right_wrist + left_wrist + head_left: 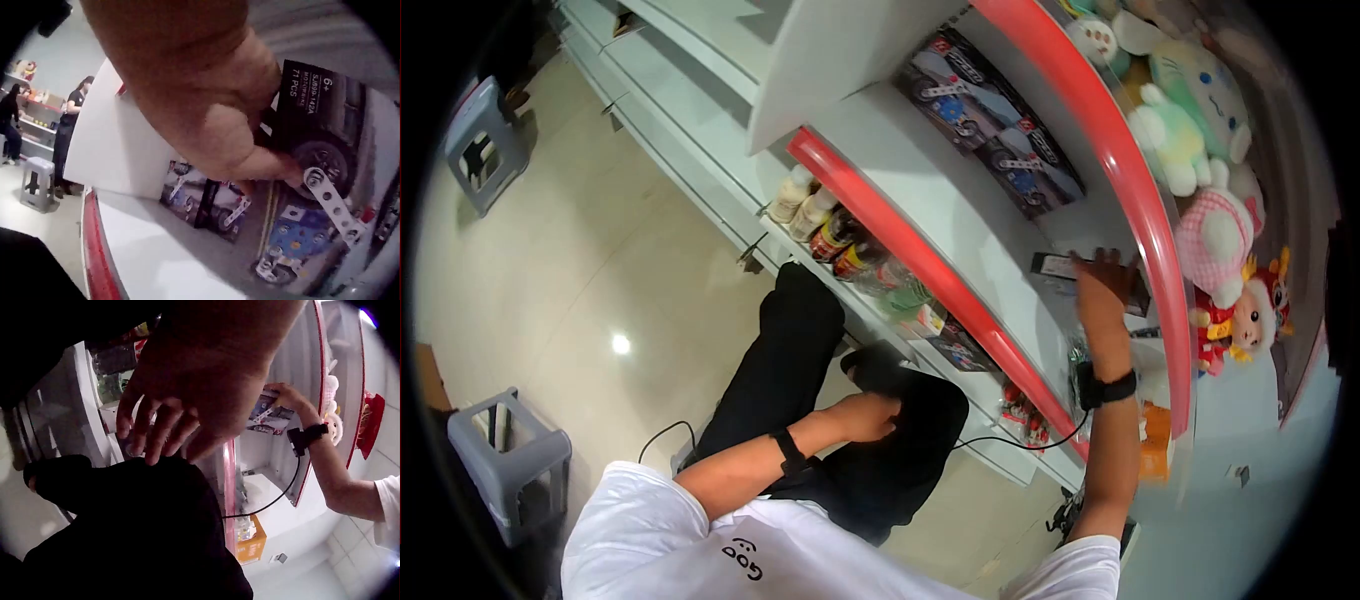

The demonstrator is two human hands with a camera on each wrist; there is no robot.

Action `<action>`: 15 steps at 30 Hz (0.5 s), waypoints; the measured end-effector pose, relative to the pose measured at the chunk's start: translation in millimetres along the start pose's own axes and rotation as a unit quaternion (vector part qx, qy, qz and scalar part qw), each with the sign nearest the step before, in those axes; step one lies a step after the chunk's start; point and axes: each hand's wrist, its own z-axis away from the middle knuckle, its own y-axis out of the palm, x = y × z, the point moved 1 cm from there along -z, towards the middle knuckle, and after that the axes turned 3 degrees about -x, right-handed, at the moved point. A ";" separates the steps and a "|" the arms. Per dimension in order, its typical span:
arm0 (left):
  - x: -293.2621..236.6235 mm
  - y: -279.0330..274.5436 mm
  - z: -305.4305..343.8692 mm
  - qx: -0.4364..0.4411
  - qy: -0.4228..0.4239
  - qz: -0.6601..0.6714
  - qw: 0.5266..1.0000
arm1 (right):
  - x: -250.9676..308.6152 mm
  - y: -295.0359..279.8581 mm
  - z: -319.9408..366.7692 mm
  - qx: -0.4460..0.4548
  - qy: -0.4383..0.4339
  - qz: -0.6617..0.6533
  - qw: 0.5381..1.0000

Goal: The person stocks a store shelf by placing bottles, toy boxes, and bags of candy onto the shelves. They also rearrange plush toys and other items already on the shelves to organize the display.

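My right hand (1106, 290) reaches into the middle shelf and grips a motorbike building-set box (337, 125). In the right wrist view the thumb lies against the box's printed front, which reads "71 PCS"; the other fingers are partly hidden behind the hand. From the head view, only a dark strip of this box (1055, 266) shows around the fingers. Two similar motorbike boxes (990, 120) stand farther along the same shelf. My left hand (194, 394) hangs over my knee, its fingers loosely bent and nothing in them.
A red-edged shelf lip (920, 270) runs below the boxes. Bottles (833, 235) line the lower shelf; plush toys (1190, 120) sit on the upper one. An orange box (1155, 440) is at the right end. Grey stools (510, 460) stand on the floor. A cable (1030, 443) trails from my right wrist.
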 end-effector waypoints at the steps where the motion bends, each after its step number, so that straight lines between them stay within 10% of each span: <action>1: 1.3 1.9 0.2 0.007 0.006 -0.001 1.000 | 7.9 4.7 -1.0 0.043 -0.017 0.021 0.999; 11: 2.6 17.5 -2.1 0.014 0.035 0.012 0.999 | 101.2 36.0 -67.4 0.246 -0.232 0.290 0.896; 15: 7.7 20.5 -3.3 0.000 0.060 0.028 0.998 | 143.1 21.0 -69.6 0.155 -0.378 0.349 0.844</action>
